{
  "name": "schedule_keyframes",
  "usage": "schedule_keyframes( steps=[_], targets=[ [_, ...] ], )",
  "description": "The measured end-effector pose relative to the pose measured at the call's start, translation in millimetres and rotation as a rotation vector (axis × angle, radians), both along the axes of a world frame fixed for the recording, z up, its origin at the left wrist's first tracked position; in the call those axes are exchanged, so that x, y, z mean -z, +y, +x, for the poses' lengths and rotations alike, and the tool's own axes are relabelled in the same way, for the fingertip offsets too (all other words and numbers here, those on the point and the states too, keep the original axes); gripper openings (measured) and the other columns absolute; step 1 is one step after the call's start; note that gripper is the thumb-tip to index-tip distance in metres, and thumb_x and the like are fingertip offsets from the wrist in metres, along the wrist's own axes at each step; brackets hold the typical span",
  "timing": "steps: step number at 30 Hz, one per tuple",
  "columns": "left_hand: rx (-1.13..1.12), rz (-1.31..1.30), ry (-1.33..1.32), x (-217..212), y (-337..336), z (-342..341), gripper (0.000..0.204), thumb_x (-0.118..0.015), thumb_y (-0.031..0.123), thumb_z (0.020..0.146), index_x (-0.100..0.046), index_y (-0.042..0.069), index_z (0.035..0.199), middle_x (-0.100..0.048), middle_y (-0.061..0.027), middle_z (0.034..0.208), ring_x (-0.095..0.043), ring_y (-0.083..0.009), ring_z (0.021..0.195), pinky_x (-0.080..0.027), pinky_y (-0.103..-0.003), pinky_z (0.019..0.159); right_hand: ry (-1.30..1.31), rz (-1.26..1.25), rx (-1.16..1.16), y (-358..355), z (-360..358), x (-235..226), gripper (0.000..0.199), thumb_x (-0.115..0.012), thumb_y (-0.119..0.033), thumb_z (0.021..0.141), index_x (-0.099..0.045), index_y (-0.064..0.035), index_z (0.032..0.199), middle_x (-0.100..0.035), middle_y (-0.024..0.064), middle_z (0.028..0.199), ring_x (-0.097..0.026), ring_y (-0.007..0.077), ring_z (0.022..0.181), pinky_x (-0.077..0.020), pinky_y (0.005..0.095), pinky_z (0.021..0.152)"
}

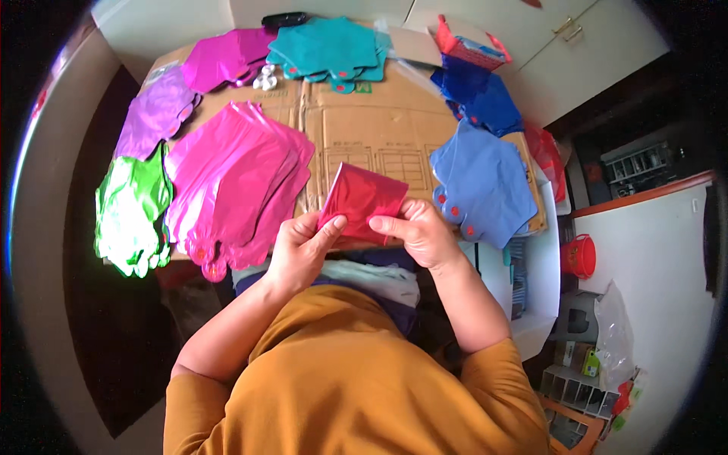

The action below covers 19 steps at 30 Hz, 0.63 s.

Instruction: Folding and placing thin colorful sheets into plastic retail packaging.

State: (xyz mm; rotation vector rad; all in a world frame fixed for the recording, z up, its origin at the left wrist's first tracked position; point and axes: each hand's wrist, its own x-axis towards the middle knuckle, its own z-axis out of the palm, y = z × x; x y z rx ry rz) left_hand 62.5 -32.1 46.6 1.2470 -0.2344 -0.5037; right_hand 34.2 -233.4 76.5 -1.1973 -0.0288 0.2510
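Note:
Between my two hands is a folded red foil balloon (362, 199), a small shiny packet held just above the cardboard's near edge. My left hand (303, 246) pinches its lower left corner, thumb on top. On its right side, my right hand (421, 231) grips it with the thumb pressed over the front. The fingers beneath the packet are hidden. Close to my left hand lies a fanned pile of flat pink foil balloons (239, 182). A pile of flat light blue foil balloons (485, 182) is nearest to my right hand.
Cardboard (364, 121) covers the table. Around it lie green (133, 205), lilac (155, 110), magenta (227, 57), teal (330, 47) and dark blue (485, 98) foil piles. A black object (284, 20) sits at the back. A red bucket (578, 256) stands off to the right.

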Motion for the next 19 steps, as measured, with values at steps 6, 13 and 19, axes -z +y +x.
schedule_keyframes(
  steps=[6, 13, 19],
  targets=[
    [0.120, 0.213, -0.135, -28.6, -22.6, 36.3, 0.026, -0.063, 0.024, 0.097, -0.071, 0.000, 0.092, -0.066, -0.0004, 0.073, -0.055, -0.0049, 0.068, -0.045, -0.024, 0.061, 0.029, 0.007, 0.011, -34.2, 18.5, -9.7, 0.027, -0.071, -0.008, 0.086, -0.068, -0.0006, 0.112, -0.071, 0.0028, 0.103, -0.064, 0.0120, 0.095, -0.0480, 0.0284, 0.089],
    [0.271, 0.392, -0.392, -34.4, -77.4, 94.3, 0.025, -0.062, 0.023, 0.097, -0.069, -0.001, 0.100, -0.068, -0.0031, 0.075, -0.059, -0.0071, 0.067, -0.049, -0.027, 0.061, -0.074, -0.270, 0.200, -83.2, 46.9, -18.1, 0.024, -0.075, -0.011, 0.084, -0.070, 0.0004, 0.104, -0.072, 0.0036, 0.096, -0.063, 0.0090, 0.087, -0.0504, 0.0259, 0.080],
    [0.238, 0.590, -1.011, -38.4, -146.6, 245.7, 0.030, -0.065, 0.032, 0.093, -0.072, 0.008, 0.109, -0.073, -0.0126, 0.099, -0.068, -0.0269, 0.075, -0.054, -0.035, 0.069, -0.284, -0.500, 0.553, -135.4, 68.9, -28.9, 0.020, -0.067, -0.008, 0.088, -0.073, -0.0039, 0.106, -0.074, 0.0064, 0.090, -0.069, 0.0133, 0.086, -0.0542, 0.0298, 0.081]
  ],
)
